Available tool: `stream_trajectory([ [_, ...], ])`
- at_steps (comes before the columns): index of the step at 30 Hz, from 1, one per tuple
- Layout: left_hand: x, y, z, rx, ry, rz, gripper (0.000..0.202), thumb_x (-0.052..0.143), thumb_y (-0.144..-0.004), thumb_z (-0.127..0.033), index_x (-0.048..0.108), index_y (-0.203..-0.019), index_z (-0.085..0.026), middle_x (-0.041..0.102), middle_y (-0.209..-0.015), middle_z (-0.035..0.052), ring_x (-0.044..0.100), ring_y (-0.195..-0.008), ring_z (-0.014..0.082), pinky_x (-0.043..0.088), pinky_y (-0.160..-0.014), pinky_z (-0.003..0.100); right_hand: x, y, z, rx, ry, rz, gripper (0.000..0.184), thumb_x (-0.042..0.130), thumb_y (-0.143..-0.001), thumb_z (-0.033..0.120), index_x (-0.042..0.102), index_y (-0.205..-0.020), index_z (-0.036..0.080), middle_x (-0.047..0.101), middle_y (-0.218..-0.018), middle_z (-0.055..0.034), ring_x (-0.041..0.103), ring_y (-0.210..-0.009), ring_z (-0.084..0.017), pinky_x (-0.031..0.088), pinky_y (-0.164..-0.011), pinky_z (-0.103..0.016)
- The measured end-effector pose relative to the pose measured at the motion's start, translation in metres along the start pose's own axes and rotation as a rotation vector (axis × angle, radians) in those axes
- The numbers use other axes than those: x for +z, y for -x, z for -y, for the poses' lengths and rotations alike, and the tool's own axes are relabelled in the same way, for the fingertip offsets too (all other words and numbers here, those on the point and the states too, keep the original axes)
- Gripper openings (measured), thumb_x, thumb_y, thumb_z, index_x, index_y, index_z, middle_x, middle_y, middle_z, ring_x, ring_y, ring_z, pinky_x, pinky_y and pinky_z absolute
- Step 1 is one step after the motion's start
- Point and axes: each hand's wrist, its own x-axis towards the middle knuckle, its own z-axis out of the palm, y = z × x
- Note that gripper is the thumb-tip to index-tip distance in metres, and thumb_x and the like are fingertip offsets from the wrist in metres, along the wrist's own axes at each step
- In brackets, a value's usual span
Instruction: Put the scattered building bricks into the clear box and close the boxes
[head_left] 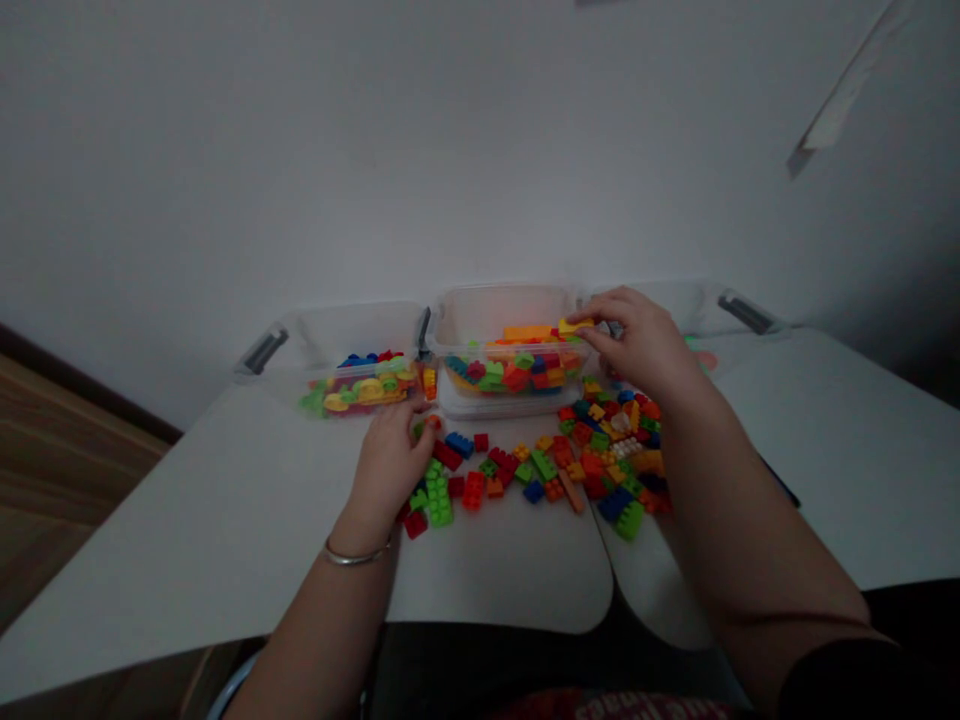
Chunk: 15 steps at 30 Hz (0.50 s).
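Note:
My right hand (634,335) pinches a yellow building block (574,326) between thumb and fingers, over the right rim of the middle clear bin (504,290). That bin holds a mix of coloured blocks and a long orange piece (527,332). Down on the table, my left hand (391,455) has its thumb and fingers bent together at the left end of a row of loose blocks. Bits of green and orange show at its fingertips; what it grips is too small and dim to name. Close by lie a light green block (439,495) and a blue block (459,444).
A left clear bin (360,372) holds yellow, green and blue pieces. Another clear bin (675,300) stands partly behind my right hand. A heap of mixed blocks (611,450) spreads beside my right forearm, across the seam of the white table (495,580). A wall rises behind the bins.

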Motion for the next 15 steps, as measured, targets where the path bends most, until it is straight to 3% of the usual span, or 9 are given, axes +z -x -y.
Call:
stream_trajectory([
  [6,0.001,0.0,-0.002,-0.048,-0.102,0.107,0.043,0.051,-0.087,-0.025,0.067,-0.122,-0.006,0.07,-0.124,0.0197,0.064,-0.117,0.0334,0.048,-0.107,0.047,0.005,-0.001,-0.006,-0.025,0.003,0.228,0.022,0.052,-0.089,0.024,0.074,-0.086,0.021,0.073,-0.098,-0.0081,0.064,-0.098,-0.024,0.05,-0.091,-0.041],
  [11,0.007,0.0,0.001,-0.022,-0.136,0.152,0.047,0.048,-0.088,-0.027,0.066,-0.125,-0.005,0.069,-0.127,0.0206,0.063,-0.119,0.0332,0.046,-0.109,0.047,0.002,-0.004,0.01,-0.039,0.224,0.424,0.036,0.039,-0.096,0.026,0.066,-0.074,0.018,0.068,-0.077,-0.0083,0.06,-0.075,-0.023,0.045,-0.074,-0.038],
  [15,0.009,-0.001,0.003,-0.005,-0.15,0.166,0.043,0.048,-0.089,-0.029,0.068,-0.122,-0.009,0.07,-0.125,0.0187,0.065,-0.117,0.0325,0.048,-0.107,0.048,0.003,-0.005,0.02,-0.045,0.323,0.454,0.038,0.036,-0.099,0.027,0.066,-0.079,0.017,0.069,-0.078,-0.0102,0.059,-0.076,-0.024,0.041,-0.073,-0.037],
])
